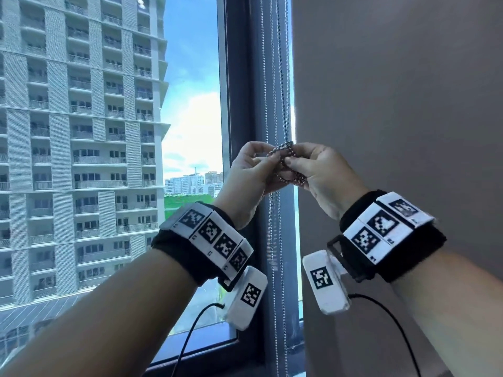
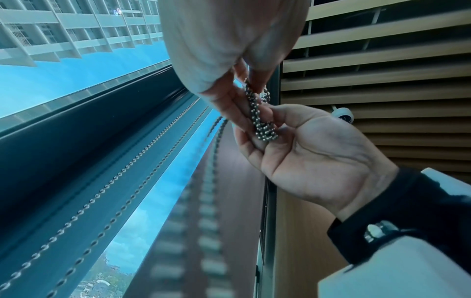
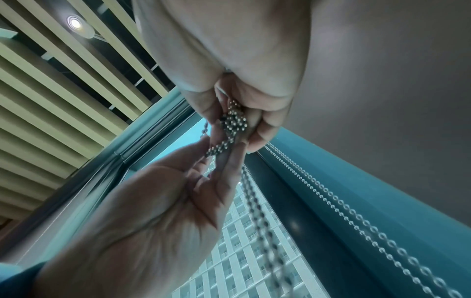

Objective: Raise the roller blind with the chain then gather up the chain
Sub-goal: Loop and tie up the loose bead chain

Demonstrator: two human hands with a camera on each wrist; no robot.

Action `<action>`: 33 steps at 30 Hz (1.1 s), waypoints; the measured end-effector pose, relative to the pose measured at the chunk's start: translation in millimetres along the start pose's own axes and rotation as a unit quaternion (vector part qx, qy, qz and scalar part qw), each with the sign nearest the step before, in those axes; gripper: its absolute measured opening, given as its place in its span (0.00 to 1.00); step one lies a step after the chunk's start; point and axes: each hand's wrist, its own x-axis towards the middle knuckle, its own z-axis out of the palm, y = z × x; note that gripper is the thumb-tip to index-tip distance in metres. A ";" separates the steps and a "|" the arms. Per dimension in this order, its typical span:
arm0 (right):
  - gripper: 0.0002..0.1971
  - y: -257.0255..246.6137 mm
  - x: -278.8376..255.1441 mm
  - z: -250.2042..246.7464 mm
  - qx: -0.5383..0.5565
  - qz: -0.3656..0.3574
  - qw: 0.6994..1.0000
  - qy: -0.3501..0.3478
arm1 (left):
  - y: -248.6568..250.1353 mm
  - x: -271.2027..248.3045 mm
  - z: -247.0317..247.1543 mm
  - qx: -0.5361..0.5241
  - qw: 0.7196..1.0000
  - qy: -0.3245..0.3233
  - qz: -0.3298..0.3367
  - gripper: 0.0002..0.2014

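Note:
A bunched bundle of silver ball chain hangs in front of the dark window frame at chest height. My left hand pinches its left side with thumb and fingers. My right hand pinches its right side, and loops sag below the fingers. Two chain strands run straight up from the bundle. In the left wrist view the bundle sits between my left hand and my right hand. In the right wrist view my right hand holds the bundle above my left hand. No roller blind covers the pane.
A second pair of ball chains hangs along the window frame and runs on below my hands. A grey flat surface fills the right. A high-rise stands outside. The sill is below, a slatted ceiling above.

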 end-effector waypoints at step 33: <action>0.08 23.9 14.5 -13.3 -0.360 -0.227 0.896 0.123 | 11.8 6.2 2.2 0.126 0.992 0.026 -0.001 0.05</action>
